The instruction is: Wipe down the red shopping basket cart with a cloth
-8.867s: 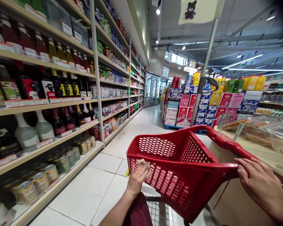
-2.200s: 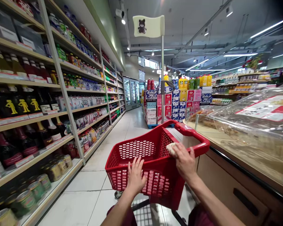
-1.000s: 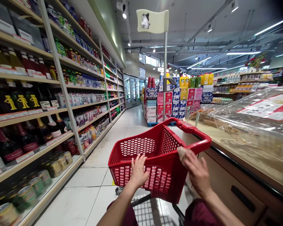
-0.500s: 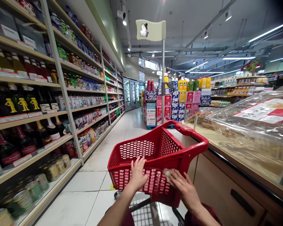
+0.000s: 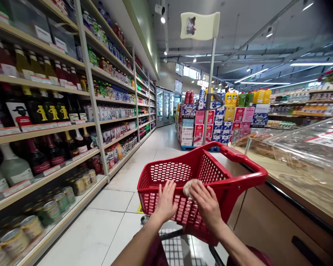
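A red plastic shopping cart (image 5: 224, 207) stands in front of me, its handle toward the right. My left hand (image 5: 166, 201) lies on the near rim of its basket with the fingers stretched out, holding nothing. Under the fingers of my right hand (image 5: 207, 205) is a pale, crumpled cloth (image 5: 188, 188), pressed against the near rim further right. Part of the cloth is hidden by the hand. A pole with a cream flag sign (image 5: 199, 26) rises behind the cart.
Shelves of bottles and cans (image 5: 55, 127) run along the left. A counter (image 5: 299, 184) with clear plastic covers (image 5: 308, 147) is close on the right. Stacked drink cartons (image 5: 199, 125) stand beyond the cart. Pale floor tiles (image 5: 108, 221) lie between shelves and cart.
My right hand has moved the cloth up and left, from the cart's side wall to its rim. My left hand stays at the rim. The view has turned slightly left.
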`<control>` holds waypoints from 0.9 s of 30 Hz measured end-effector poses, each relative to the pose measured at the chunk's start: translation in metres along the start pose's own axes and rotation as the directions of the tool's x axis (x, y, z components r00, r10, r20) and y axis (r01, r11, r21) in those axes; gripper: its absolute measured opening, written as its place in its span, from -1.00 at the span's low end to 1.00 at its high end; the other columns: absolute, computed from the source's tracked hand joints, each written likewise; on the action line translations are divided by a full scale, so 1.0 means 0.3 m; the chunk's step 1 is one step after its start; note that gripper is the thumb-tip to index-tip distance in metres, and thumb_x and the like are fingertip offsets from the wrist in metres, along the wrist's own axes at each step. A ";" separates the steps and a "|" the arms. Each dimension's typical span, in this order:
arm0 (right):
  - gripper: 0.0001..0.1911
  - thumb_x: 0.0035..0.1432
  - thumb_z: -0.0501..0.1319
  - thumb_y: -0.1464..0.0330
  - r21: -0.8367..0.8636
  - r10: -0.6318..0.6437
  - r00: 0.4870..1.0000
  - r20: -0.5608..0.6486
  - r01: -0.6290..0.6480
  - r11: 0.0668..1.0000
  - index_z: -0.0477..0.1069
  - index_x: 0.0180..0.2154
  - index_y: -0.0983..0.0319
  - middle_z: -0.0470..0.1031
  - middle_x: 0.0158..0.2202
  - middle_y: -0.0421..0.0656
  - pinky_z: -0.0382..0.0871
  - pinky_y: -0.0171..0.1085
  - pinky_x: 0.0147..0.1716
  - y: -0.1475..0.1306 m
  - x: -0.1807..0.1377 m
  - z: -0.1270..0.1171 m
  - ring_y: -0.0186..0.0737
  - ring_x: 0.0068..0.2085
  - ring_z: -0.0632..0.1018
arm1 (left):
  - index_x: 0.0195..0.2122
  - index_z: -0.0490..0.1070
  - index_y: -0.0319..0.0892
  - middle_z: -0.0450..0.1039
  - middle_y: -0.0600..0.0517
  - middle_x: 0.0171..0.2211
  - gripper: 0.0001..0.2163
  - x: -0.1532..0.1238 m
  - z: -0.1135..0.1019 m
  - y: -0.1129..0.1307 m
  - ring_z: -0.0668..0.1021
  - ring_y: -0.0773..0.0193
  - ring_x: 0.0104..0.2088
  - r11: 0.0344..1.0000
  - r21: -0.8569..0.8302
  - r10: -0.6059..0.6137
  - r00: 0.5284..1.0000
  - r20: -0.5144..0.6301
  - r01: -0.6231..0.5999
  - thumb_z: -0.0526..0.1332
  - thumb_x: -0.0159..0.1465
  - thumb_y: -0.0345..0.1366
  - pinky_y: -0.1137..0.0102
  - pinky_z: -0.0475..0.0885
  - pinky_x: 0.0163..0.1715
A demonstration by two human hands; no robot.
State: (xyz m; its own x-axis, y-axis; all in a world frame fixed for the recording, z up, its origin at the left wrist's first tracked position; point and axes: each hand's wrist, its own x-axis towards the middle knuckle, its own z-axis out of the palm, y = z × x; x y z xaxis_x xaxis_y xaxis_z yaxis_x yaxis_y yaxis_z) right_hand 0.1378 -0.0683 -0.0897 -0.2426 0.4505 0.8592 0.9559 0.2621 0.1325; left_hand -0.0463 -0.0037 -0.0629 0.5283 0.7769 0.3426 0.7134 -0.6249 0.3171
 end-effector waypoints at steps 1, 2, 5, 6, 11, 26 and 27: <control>-0.60 0.14 -0.06 0.51 0.001 0.013 1.000 -0.006 -0.013 1.000 0.32 -0.02 0.16 0.33 0.05 -0.15 0.00 -0.12 0.08 -0.011 0.013 0.011 -0.20 0.16 0.20 | 0.19 -0.05 -0.29 -0.11 -0.08 0.24 -0.31 -0.015 -0.010 -0.022 -0.09 0.16 0.24 0.998 0.019 -0.065 0.997 -0.036 0.066 0.01 -0.05 -0.46 0.06 -0.28 0.17; -0.60 0.14 -0.06 0.51 0.008 0.009 1.000 -0.007 -0.009 1.000 0.33 -0.04 0.15 0.35 0.04 -0.15 0.00 -0.12 0.09 -0.025 0.015 0.027 -0.20 0.16 0.20 | 0.19 -0.05 -0.32 -0.11 -0.10 0.24 -0.31 -0.030 -0.020 -0.045 -0.10 0.15 0.24 0.991 0.032 -0.125 0.990 -0.060 0.127 0.01 -0.05 -0.47 0.06 -0.29 0.17; -0.65 0.12 -0.03 0.50 0.073 -0.084 0.996 0.008 0.083 0.994 0.41 -0.15 0.12 0.45 -0.07 -0.21 -0.02 -0.18 0.10 -0.084 -0.018 0.087 -0.26 0.12 0.26 | 0.17 -0.01 -0.35 -0.08 -0.12 0.23 -0.31 -0.066 -0.045 -0.110 -0.08 0.15 0.24 0.987 0.027 -0.158 0.987 -0.023 0.159 0.02 -0.09 -0.49 0.09 -0.23 0.18; -0.67 0.11 -0.02 0.49 0.100 -0.118 0.993 0.013 0.116 0.988 0.42 -0.19 0.11 0.47 -0.10 -0.22 -0.01 -0.20 0.09 -0.104 -0.026 0.104 -0.27 0.10 0.28 | 0.17 0.00 -0.33 -0.06 -0.10 0.23 -0.30 -0.073 -0.051 -0.128 -0.07 0.16 0.23 0.992 0.016 -0.127 0.992 0.005 0.127 0.02 -0.10 -0.48 0.10 -0.21 0.18; -0.64 0.14 -0.01 0.48 0.106 -0.059 0.997 0.039 0.055 0.993 0.34 -0.05 0.10 0.37 0.02 -0.20 0.00 -0.16 0.09 -0.161 0.076 0.146 -0.25 0.14 0.21 | 0.16 0.02 -0.26 -0.04 -0.06 0.22 -0.32 -0.095 -0.069 -0.211 -0.03 0.21 0.23 0.989 -0.019 -0.144 0.988 -0.051 0.144 -0.01 -0.09 -0.52 0.11 -0.18 0.18; -0.69 0.15 0.04 0.42 0.203 -0.300 0.944 0.140 0.269 0.942 0.34 -0.05 0.16 0.35 0.04 -0.16 -0.05 -0.10 0.13 -0.475 0.207 0.372 -0.20 0.15 0.21 | 0.14 0.08 -0.18 0.17 0.03 0.14 -0.31 -0.104 -0.172 -0.444 0.17 0.32 0.16 0.890 -0.328 -0.369 0.923 -0.110 0.317 -0.07 -0.10 -0.60 0.31 0.06 0.17; -0.69 0.13 0.07 0.41 0.214 -0.339 0.924 0.175 0.301 0.930 0.35 -0.06 0.18 0.38 0.01 -0.14 -0.02 -0.11 0.13 -0.492 0.180 0.390 -0.21 0.12 0.24 | 0.13 0.10 -0.17 0.19 0.04 0.13 -0.31 -0.114 -0.180 -0.454 0.19 0.32 0.15 0.886 -0.332 -0.379 0.919 -0.113 0.324 -0.07 -0.11 -0.60 0.31 0.07 0.17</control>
State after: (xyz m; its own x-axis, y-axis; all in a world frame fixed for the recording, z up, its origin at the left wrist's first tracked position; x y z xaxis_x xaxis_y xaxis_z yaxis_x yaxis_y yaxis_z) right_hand -0.0358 0.0171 -0.1208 -0.5774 0.4769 0.6627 0.7802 0.5614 0.2758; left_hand -0.1862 0.0507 -0.0700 0.1632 0.9416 0.2944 0.6502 -0.3271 0.6858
